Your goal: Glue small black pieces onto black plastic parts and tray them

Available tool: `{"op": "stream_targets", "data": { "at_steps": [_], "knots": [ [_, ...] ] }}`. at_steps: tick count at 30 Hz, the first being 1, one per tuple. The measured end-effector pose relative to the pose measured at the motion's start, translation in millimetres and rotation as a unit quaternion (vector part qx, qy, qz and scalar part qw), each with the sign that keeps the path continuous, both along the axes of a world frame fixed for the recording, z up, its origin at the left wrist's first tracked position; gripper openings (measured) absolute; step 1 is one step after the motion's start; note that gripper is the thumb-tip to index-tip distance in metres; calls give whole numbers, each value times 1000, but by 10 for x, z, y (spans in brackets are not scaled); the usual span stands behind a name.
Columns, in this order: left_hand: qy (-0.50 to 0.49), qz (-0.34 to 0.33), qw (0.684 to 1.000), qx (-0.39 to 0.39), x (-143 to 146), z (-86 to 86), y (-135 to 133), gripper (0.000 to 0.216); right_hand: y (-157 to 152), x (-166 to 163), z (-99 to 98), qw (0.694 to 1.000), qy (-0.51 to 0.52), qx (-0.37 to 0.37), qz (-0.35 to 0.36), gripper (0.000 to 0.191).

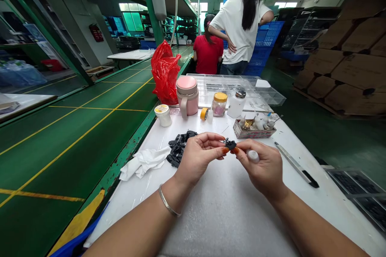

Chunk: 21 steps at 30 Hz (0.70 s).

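Above the white table (208,217), a small black part (230,145) with a bit of metal on it is pinched between the fingertips of both hands. My left hand (200,153) grips it from the left, thumb below and fingers above. From the right, my right hand (261,162) holds its other end with thumb and forefinger. A small white-capped bottle or tube (252,156) is also tucked in the right hand, its lower part hidden by the fingers. Just behind the left hand lies a pile of black plastic parts (177,148), partly covered by that hand.
White tissue (144,162) lies at left, a silver cutter knife (297,164) at right. Behind stand a pink mug (188,96), yellow tape (204,113), jars, a box of small bottles (255,131) and a clear divided tray (223,84). A green conveyor (90,116) runs alongside. Two people are beyond.
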<state>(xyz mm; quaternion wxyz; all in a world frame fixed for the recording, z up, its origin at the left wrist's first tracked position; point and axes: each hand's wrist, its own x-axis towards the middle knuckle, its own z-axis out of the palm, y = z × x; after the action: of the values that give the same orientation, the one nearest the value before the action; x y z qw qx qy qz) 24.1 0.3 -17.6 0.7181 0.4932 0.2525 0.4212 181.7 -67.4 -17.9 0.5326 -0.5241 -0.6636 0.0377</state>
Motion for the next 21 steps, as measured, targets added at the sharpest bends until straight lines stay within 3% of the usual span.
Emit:
{"op": "stream_targets", "data": {
  "at_steps": [21],
  "knots": [
    [34,-26,999,-6,-8,6,24,24,30,15,-9,999,16,-48,10,9]
  ]
}}
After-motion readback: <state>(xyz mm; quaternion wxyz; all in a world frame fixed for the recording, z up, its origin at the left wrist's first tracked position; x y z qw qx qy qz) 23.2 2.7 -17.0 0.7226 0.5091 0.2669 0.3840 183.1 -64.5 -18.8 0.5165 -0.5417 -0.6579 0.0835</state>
